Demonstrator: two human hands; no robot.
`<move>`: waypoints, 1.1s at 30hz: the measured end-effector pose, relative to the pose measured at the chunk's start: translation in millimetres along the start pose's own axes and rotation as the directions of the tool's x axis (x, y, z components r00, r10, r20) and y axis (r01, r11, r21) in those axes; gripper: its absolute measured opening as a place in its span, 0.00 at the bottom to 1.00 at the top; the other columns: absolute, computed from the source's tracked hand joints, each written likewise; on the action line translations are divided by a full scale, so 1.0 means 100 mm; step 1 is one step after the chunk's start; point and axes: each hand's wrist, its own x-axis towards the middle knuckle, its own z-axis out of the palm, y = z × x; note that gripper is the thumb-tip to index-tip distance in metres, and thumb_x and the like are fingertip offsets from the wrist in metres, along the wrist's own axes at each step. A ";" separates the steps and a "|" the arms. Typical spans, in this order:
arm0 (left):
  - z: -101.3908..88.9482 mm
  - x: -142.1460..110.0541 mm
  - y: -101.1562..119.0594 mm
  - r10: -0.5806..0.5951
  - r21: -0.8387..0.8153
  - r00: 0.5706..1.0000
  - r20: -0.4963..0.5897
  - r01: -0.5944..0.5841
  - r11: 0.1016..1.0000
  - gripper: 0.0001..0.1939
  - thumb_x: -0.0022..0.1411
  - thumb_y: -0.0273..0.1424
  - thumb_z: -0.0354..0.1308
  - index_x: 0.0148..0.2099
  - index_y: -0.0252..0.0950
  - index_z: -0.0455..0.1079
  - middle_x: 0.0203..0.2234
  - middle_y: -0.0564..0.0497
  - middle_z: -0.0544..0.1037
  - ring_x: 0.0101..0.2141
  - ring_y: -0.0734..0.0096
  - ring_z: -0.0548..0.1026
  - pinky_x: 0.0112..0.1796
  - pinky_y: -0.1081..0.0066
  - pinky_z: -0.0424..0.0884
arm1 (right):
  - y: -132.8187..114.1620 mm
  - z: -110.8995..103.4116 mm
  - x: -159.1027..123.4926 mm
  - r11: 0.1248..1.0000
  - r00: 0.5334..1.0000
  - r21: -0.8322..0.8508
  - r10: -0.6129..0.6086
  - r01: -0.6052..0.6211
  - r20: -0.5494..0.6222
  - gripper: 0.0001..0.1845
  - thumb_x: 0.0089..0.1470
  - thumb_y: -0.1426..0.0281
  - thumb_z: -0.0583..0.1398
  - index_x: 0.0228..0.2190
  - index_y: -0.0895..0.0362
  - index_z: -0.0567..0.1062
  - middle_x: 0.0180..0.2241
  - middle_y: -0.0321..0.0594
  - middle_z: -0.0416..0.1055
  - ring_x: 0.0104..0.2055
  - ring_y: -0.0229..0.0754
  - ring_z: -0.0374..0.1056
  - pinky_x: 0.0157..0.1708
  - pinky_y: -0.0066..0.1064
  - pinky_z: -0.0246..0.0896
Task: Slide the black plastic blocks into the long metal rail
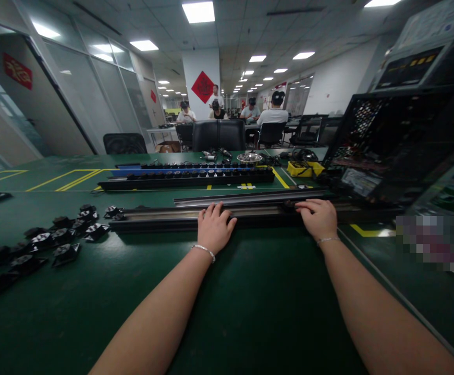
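Observation:
A long black rail [164,225] with a metallic channel along its top lies across the green table in front of me. My left hand [214,229] rests over the middle of this rail, its fingers spread and draped on the channel. Farther right, my right hand [319,217] has its fingers drawn together at a small black part [288,206] sitting in the channel. Its fingertips appear to grip that part's right side. Directly behind lies a second, thinner rail [227,200]. Several black square parts with silvery centres [62,235] are scattered beyond the rail's left end.
Farther back, a long black bar [187,181] carries a row of small black parts, beside a blue strip [133,171]. A metal dish [249,157] and yellow tray [305,169] stand behind. An opened computer case [406,135] rises at right. People sit at distant tables.

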 end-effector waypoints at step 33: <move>0.03 -0.02 0.01 0.004 0.030 0.999 -0.048 -0.003 1.000 0.20 0.64 0.43 0.42 0.48 0.45 0.70 0.57 0.50 0.65 0.58 0.59 0.57 0.55 0.54 0.53 | -0.61 0.07 -0.13 0.950 0.916 0.051 -0.310 0.308 0.253 0.13 0.48 0.71 0.52 0.27 0.51 0.77 0.34 0.34 0.77 0.46 0.44 0.67 0.58 0.50 0.39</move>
